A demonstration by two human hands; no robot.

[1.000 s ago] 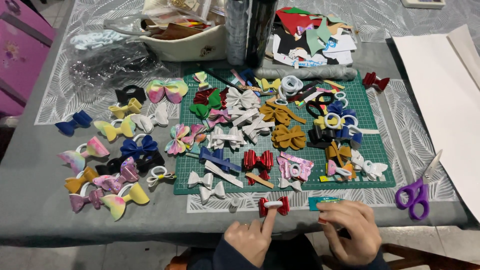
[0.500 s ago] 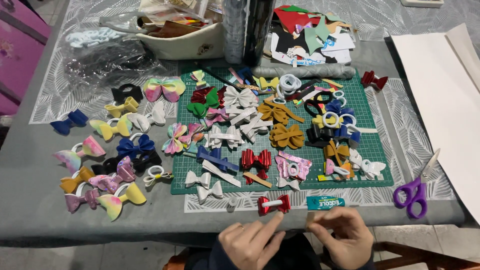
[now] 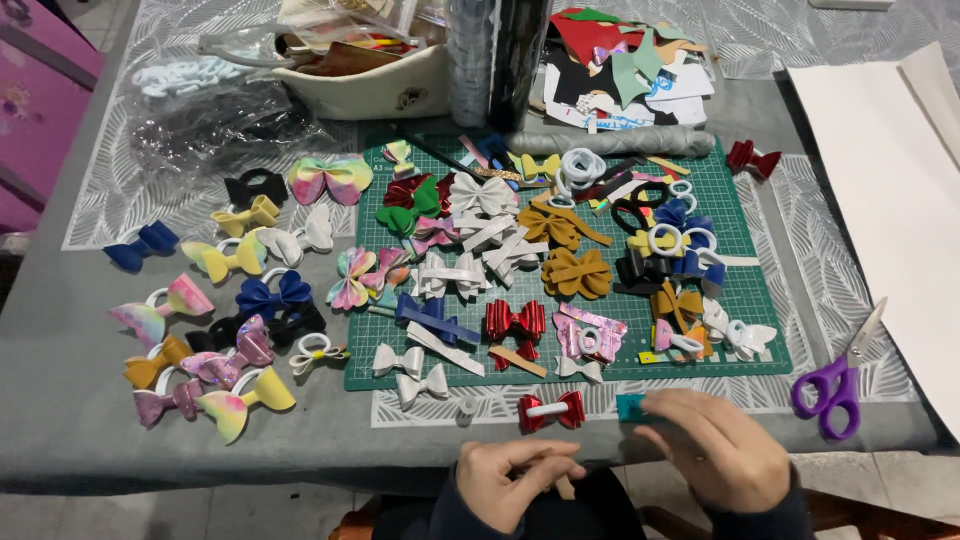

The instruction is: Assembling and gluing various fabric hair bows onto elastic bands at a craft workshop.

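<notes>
One shiny red bow [image 3: 551,410] with white centre band lies at table edge, just beyond both hands. Left hand [image 3: 512,480] curled, pinching something small, unclear what. Right hand [image 3: 722,448] loosely open, fingertips touching one teal strip [image 3: 630,405]. One purple-handled scissors [image 3: 835,385] at right.

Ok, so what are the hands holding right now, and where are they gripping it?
The left hand pinches something small at its fingertips, too hidden to identify. The right hand rests on a small teal strip at the table edge, covering one end; a real grip cannot be told.
</notes>
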